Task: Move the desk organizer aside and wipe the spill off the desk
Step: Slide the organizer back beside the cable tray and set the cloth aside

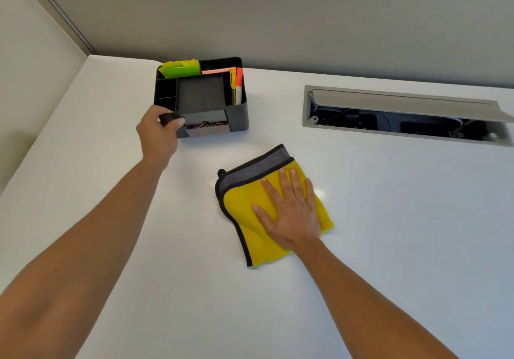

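Note:
A black desk organizer [237, 116] stands at the back of the white desk [389, 219], holding green and pink notes, markers and coloured paper clips. My left hand [157, 136] grips its front left corner, thumb over the rim. A folded yellow cloth [244, 236] with grey backing and black trim lies flat at mid-desk, in front and to the right of the organizer. My right hand [289, 208] presses flat on it with fingers spread. Faint wet glints show on the desk just beside the cloth.
An open grey cable hatch [403, 102] with its lid raised is sunk into the desk at the back right. A grey partition wall [278, 19] runs behind the desk. A pale curved surface [27, 52] sits beyond the desk's left edge.

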`<control>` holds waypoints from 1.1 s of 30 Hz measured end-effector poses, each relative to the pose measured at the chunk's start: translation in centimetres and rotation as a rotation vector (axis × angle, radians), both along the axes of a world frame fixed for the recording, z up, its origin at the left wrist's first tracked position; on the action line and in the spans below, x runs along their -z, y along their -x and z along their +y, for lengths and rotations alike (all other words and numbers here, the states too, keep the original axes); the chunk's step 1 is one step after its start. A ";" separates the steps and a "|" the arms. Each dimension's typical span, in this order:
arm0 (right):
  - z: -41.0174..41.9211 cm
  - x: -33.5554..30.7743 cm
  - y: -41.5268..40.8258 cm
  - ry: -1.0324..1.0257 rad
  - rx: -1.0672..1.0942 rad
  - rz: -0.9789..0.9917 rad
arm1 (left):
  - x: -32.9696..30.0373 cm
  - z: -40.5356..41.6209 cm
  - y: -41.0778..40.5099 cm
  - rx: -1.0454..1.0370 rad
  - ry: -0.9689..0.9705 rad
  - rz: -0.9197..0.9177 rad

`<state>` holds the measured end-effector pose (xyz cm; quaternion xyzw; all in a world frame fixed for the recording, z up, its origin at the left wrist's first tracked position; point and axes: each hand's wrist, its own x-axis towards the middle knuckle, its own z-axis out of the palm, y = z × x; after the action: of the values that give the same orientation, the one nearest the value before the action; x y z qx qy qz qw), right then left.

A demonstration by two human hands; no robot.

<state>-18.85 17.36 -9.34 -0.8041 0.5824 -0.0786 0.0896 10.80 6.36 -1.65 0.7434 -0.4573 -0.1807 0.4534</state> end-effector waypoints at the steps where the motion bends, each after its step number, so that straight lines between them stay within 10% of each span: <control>1: 0.0 0.0 0.0 0.000 0.001 -0.001 | 0.1 -0.5 0.8 0.028 -0.005 -0.007; 33: 0.0 -0.1 0.0 -0.047 0.019 -0.008 | -0.5 -5.3 10.1 0.296 -0.048 -0.082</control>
<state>-18.81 17.37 -9.26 -0.7960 0.5912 -0.0690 0.1099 0.68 1.08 -1.19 0.6853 -0.5756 -0.2257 0.3848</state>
